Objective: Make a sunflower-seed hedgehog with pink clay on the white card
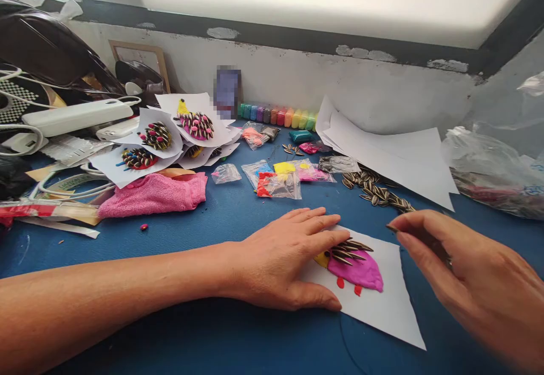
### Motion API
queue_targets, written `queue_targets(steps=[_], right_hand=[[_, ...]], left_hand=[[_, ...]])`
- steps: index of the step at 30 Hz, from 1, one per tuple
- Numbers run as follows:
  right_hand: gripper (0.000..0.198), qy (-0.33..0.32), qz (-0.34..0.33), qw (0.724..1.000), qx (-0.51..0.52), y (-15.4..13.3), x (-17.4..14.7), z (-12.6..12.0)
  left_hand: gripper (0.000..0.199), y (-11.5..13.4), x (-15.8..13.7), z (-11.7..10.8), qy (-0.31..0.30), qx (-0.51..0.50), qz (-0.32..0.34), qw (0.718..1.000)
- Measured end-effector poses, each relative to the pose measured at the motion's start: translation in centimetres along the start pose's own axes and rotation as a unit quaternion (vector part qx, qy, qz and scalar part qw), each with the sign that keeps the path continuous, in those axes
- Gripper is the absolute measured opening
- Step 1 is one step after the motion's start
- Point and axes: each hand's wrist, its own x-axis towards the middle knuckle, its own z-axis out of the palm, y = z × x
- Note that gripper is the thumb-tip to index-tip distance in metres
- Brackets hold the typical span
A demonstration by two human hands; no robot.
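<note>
My left hand [293,256] lies flat with its fingers stretched over the left part of a white paper sheet [382,318]. On that sheet is a hedgehog figure [359,270] with a magenta clay body, a yellow head partly covered by my fingers, and two red feet. Several striped sunflower seeds stick out of its upper left side. To the right of the paper, my right hand [463,273] pinches a sunflower seed [392,228] between thumb and finger, apart from the figure. Its other fingers are curled, and what lies in the palm is mostly hidden.
A pile of sunflower seeds [378,191] lies behind the paper, beside blank sheets [391,154]. Small clay bags [280,182] sit mid-table. Finished hedgehog pictures [140,160], a pink cloth [153,195] and a white power strip [79,119] are at the left. A plastic bag [493,165] stands right.
</note>
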Motion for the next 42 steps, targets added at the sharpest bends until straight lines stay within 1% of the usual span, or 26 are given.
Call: queue_targets(steps=[3, 6, 12, 16, 20, 24, 28, 31, 38, 42], right_hand=[[0.028, -0.006, -0.031, 0.997, 0.065, -0.5, -0.7, 0.0], [0.023, -0.016, -0.048, 0.994, 0.101, -0.5, -0.7, 0.2], [0.024, -0.006, -0.022, 0.994, 0.105, -0.7, -1.1, 0.5], [0.019, -0.003, -0.023, 0.995, 0.102, -0.9, -1.4, 0.6], [0.021, -0.008, -0.029, 0.994, 0.109, -1.1, -1.2, 0.7], [0.017, -0.033, -0.047, 0.992, 0.117, -0.9, -0.9, 0.9], [0.017, -0.043, -0.043, 0.992, 0.109, -0.9, -0.9, 0.8], [0.023, -0.026, -0.05, 0.994, 0.096, -1.2, -0.9, 0.6], [0.034, -0.017, -0.101, 0.994, 0.033, -2.0, -0.7, 0.7], [0.037, -0.003, -0.113, 0.994, 0.009, -2.0, -0.6, 0.9]], left_hand=[[0.084, -0.1, 0.0, 0.1, 0.002, 0.005, 0.003, 1.0], [0.082, -0.1, 0.0, 0.1, 0.0, 0.007, 0.003, 1.0], [0.086, 0.0, -0.1, 0.1, -0.008, 0.0, -0.006, 1.0], [0.086, 0.0, -0.1, 0.0, -0.009, -0.006, -0.004, 1.0], [0.087, -0.1, -0.1, 0.0, -0.008, -0.008, -0.006, 1.0], [0.087, -0.1, 0.0, 0.1, -0.01, -0.009, -0.009, 1.0], [0.086, -0.1, -0.1, 0.1, -0.011, -0.012, -0.014, 1.0], [0.085, -0.1, -0.1, 0.1, -0.007, -0.015, -0.011, 1.0], [0.084, -0.1, 0.0, 0.1, -0.008, -0.01, -0.01, 1.0], [0.084, 0.0, 0.0, 0.1, -0.011, -0.002, -0.01, 1.0]])
